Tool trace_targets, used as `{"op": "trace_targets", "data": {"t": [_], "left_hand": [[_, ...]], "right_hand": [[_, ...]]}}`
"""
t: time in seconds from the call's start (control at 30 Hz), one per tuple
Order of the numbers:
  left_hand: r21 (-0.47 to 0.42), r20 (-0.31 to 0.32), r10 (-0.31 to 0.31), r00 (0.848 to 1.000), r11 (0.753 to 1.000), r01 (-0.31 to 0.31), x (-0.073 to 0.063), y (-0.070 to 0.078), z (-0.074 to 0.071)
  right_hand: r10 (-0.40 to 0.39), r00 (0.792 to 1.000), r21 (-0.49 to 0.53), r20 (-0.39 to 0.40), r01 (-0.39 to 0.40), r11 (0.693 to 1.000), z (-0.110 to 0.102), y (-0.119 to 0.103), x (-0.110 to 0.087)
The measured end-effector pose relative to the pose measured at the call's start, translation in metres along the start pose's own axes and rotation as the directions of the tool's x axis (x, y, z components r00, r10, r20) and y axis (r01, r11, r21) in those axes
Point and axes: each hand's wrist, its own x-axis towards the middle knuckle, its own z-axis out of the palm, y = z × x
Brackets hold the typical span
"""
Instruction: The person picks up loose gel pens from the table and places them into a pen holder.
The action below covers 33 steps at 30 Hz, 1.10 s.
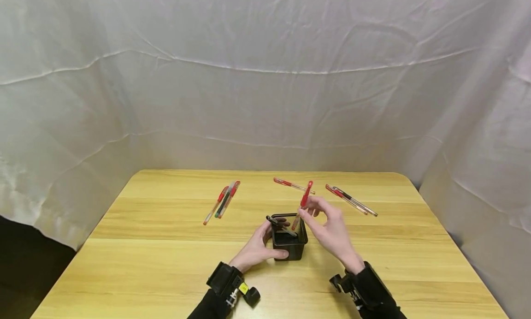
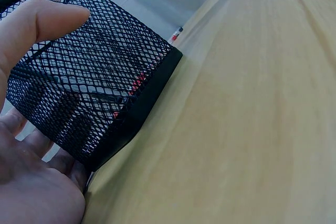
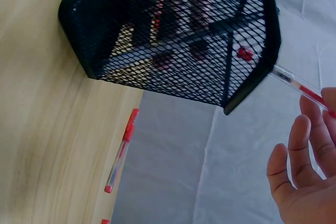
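A black mesh pen holder [image 1: 290, 250] stands on the table near its front middle. My left hand [image 1: 259, 248] grips it from the left, thumb on the near side and fingers around the far side; the left wrist view shows the thumb against the mesh wall [image 2: 113, 40]. My right hand [image 1: 330, 229] pinches a red-capped pen [image 1: 306, 195], cap up, its lower end inside the holder's opening. In the right wrist view the clear barrel of that pen [image 3: 294, 83] crosses the rim. One dark pen [image 1: 286, 229] leans inside the holder.
On the left of the table lie several pens [image 1: 224, 201], red and dark. A red pen [image 1: 286, 182] lies behind the holder. To the right, a red pen [image 1: 346, 198] and a black pen [image 1: 361, 204] lie side by side. A pale curtain [image 1: 265, 102] hangs around the table.
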Motion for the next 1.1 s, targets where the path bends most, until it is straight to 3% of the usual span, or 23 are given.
{"op": "trace_targets", "data": {"t": [0.2,0.4,0.47,0.57,0.63,0.77,0.87,1.1], "left_hand": [[0.005,-0.012,-0.01,1.0,1.0,0.01,0.0,-0.001,0.0],[0.009,-0.012,-0.006,1.0,1.0,0.006,0.0,0.0,-0.001],[0.011,-0.01,-0.003,1.0,1.0,0.003,0.0,0.0,-0.001],[0.019,-0.002,0.002,1.0,1.0,-0.002,0.0,0.0,-0.001],[0.025,0.002,0.0,1.0,1.0,0.0,0.001,0.0,-0.001],[0.026,0.008,-0.003,1.0,1.0,0.003,0.001,0.001,0.0],[0.024,0.009,-0.006,1.0,1.0,0.006,0.001,0.001,0.0],[0.021,0.004,-0.015,1.0,1.0,0.015,0.001,0.0,-0.001]], "right_hand": [[-0.024,0.993,-0.055,0.119,0.03,0.998,0.006,0.004,-0.002],[-0.065,0.967,-0.203,0.245,0.117,0.972,0.011,0.006,-0.002],[-0.081,0.966,-0.22,0.245,0.136,0.966,0.011,0.007,-0.003],[-0.104,0.981,-0.178,0.166,0.133,0.975,0.009,0.015,-0.003],[-0.075,0.993,-0.142,0.088,0.087,0.986,0.006,0.022,-0.004],[0.105,0.994,-0.1,-0.008,-0.106,0.989,-0.006,0.039,-0.005],[0.228,0.974,-0.113,-0.008,-0.227,0.967,-0.018,0.053,-0.006],[0.311,0.949,-0.192,0.053,-0.296,0.936,-0.036,0.082,-0.007]]}}
